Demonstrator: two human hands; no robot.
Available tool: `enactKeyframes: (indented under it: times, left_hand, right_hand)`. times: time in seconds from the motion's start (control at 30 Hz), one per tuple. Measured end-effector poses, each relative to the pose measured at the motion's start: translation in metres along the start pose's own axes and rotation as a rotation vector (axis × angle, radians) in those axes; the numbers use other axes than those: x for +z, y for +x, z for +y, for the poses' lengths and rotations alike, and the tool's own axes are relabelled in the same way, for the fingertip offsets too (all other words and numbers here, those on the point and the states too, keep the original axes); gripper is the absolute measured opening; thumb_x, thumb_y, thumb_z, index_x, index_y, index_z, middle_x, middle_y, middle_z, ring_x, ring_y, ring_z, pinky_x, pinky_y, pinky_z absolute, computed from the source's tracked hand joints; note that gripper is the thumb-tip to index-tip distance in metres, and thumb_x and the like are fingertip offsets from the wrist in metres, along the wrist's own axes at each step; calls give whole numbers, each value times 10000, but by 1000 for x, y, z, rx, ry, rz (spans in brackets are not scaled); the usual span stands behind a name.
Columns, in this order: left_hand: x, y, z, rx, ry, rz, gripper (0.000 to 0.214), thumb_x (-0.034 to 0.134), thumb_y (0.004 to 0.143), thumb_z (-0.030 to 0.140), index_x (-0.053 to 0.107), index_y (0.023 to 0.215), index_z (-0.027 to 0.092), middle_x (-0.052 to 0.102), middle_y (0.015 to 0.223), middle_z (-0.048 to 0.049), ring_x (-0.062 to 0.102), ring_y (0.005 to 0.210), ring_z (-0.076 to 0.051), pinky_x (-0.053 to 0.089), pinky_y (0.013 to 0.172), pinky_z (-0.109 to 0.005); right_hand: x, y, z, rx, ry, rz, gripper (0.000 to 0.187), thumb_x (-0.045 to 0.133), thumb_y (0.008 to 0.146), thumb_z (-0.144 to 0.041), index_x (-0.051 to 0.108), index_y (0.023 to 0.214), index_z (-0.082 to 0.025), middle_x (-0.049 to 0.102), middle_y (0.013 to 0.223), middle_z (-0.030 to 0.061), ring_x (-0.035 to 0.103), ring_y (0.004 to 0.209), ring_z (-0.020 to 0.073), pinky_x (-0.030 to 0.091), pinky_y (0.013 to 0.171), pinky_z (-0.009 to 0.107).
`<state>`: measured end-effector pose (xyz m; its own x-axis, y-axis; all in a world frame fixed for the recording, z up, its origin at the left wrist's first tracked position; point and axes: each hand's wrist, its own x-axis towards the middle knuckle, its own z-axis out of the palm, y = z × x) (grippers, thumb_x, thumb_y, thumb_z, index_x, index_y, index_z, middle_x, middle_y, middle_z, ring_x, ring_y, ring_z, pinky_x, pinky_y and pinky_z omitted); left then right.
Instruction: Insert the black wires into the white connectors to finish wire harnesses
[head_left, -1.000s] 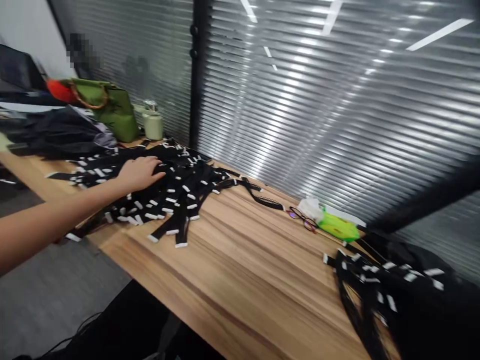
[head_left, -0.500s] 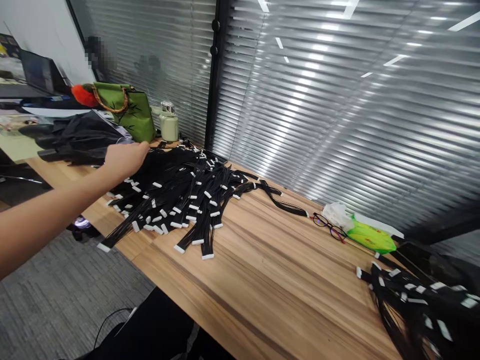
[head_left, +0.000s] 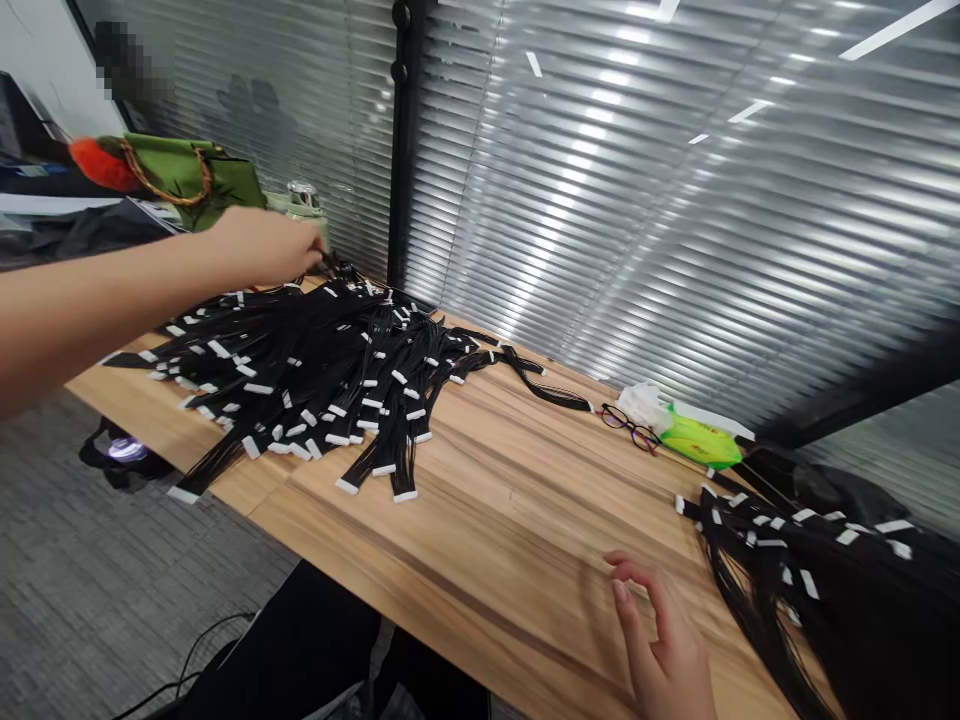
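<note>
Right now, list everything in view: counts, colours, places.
wire harnesses: one large pile, black with white connectors, left part of table
wire bundle: one, black with white connectors, right end of table
table: one, light wood, under everything
glasses: one pair, dark frames, far edge of table
tissue: one, white, beside glasses
packet: one, bright green, beside tissue
handbag: one, green, far left
flask: one, pale green, beside handbag
left hand: one, at far end of pile
right hand: one, open, over table near bundle

Glossy black wires [head_left: 337,360], white plastic connectors [head_left: 405,496], smooth wood-grain tabletop [head_left: 487,560].
</note>
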<state>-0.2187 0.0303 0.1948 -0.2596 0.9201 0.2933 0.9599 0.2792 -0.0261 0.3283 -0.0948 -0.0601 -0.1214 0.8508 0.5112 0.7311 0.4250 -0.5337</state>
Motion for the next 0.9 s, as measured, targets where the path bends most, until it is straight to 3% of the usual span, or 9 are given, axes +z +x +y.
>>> enactKeyframes:
  times: [0.13,0.2,0.37,0.43,0.6,0.7,0.77,0.83,0.9]
  left_hand:
    - [-48,-24,22,0,-10,239,420,438,1095,434,603,1366,158,677,1201,-80,633,1252,-333,466,1143,-667]
    - [-64,-43,42,61,-67,321,444,442,1076,499,629,1336,191,668,1156,-25,645,1228,-335,467,1134,-636]
    - [-61,-89,104,340,-510,224,349,654,960,488,740,1091,177,636,840,29,653,873,-148,487,1036,-460]
    - [-48,-101,130,403,-839,142,323,675,947,451,729,1047,149,552,759,30,648,851,-148,484,965,-408]
    - [-3,-113,183,267,-1445,16,324,492,1038,443,607,1210,195,575,961,-19,632,915,-136,418,745,-203]
    - [42,-121,211,285,-1460,-199,415,360,1088,503,602,1222,194,618,929,-31,536,719,-85,390,624,-194]
    - [79,-132,229,349,-1414,-402,371,570,1035,507,660,1118,157,620,848,-17,510,662,-84,444,620,-218]
    - [114,-145,243,384,-1384,-497,377,673,999,480,655,1160,140,665,977,-39,621,811,-132,572,763,-289]
    - [142,-155,253,389,-1387,-515,404,661,1011,482,639,1228,143,671,1173,-82,664,1049,-199,603,961,-406]
  right_hand:
    - [9,-1,-3,-7,22,10,265,546,1015,-479,652,1072,-244,802,1084,110,784,1016,301,623,844,445]
    - [13,10,-12,-34,35,61,334,604,980,-492,616,1180,-225,774,1189,158,764,1102,335,618,900,517]
    - [29,51,-48,-122,67,87,931,792,827,-566,330,1554,-210,435,1652,286,460,1541,430,440,1170,726]
    - [37,63,-60,-110,86,18,1026,812,791,-600,294,1574,-188,359,1699,298,362,1603,436,362,1240,721]
    - [52,69,-72,214,418,-264,470,494,985,-638,599,1158,-215,790,1085,170,744,1084,319,521,1082,571]
    - [57,73,-70,379,613,-359,597,370,964,-757,592,1071,-213,795,847,114,768,815,265,599,906,478]
    - [58,82,-66,438,800,-544,690,391,910,-829,635,1046,-199,819,863,124,788,810,259,617,857,440]
    - [58,95,-61,458,982,-719,750,444,860,-876,682,1029,-185,837,902,132,804,857,262,620,890,433]
    - [56,108,-55,435,1028,-727,758,442,859,-889,713,981,-192,843,887,119,806,878,256,619,883,411]
